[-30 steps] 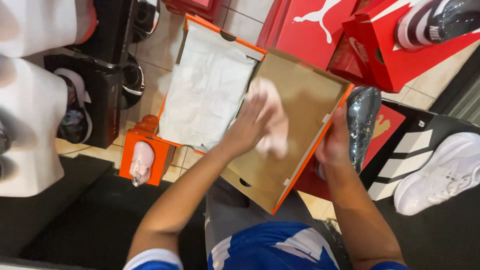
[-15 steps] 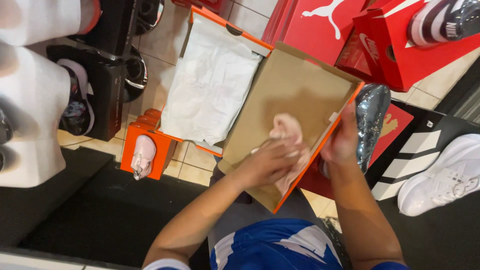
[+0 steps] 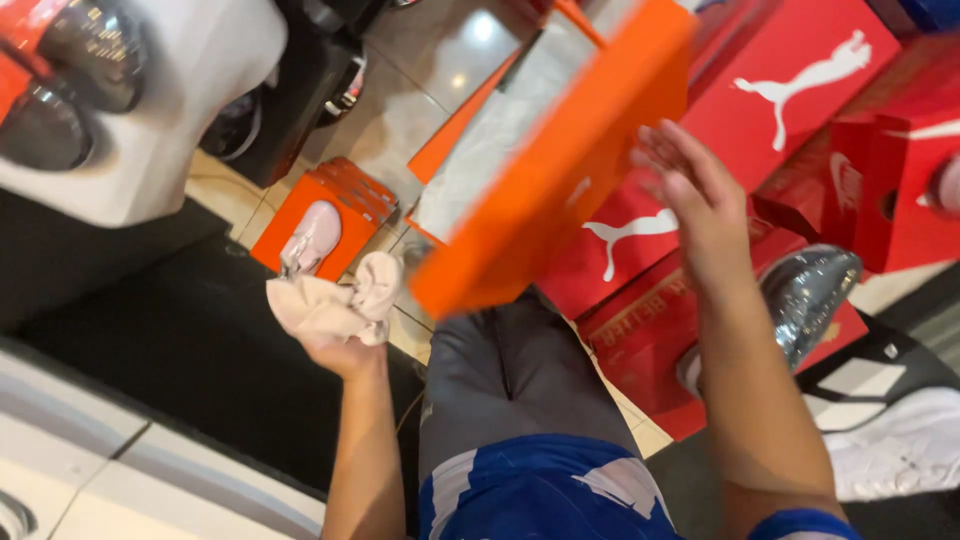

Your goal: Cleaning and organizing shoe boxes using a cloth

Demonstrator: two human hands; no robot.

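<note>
left hand (image 3: pixel 345 345) clamped on a pale cloth (image 3: pixel 330 305), low by the knee; right hand (image 3: pixel 690 190) spread open, fingers against the tilted orange box (image 3: pixel 560 170); looks mid wipe-down; box wants steadying so the cloth reaches it

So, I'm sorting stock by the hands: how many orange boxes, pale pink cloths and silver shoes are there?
Orange boxes: 2, the big orange box beside the right hand and the small orange box further left.
Cloths: 1, the pale pink cloth bunched in the left hand.
Shoes: 1, the silver shoe.
Total: 4.
</note>
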